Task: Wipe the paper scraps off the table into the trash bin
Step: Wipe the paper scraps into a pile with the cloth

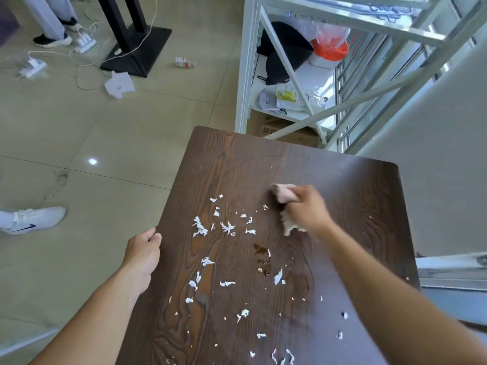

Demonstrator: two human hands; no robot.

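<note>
Several white paper scraps [226,227] lie scattered over the middle and near part of a dark wood-grain table [342,180]. My right hand [307,209] is shut on a pale pinkish cloth [286,196], pressed on the tabletop just right of the scraps and blurred by motion. My left hand [143,250] grips the table's left edge, thumb on top. A small brown stain [262,250] marks the wood among the scraps. No trash bin is in view.
A white metal shelf rack [253,75] with bags stands beyond the table's far edge. Tiled floor lies to the left, with a black stand base [137,48], power strips and cables. A white shoe [34,219] and another person's legs [52,19] are on the left.
</note>
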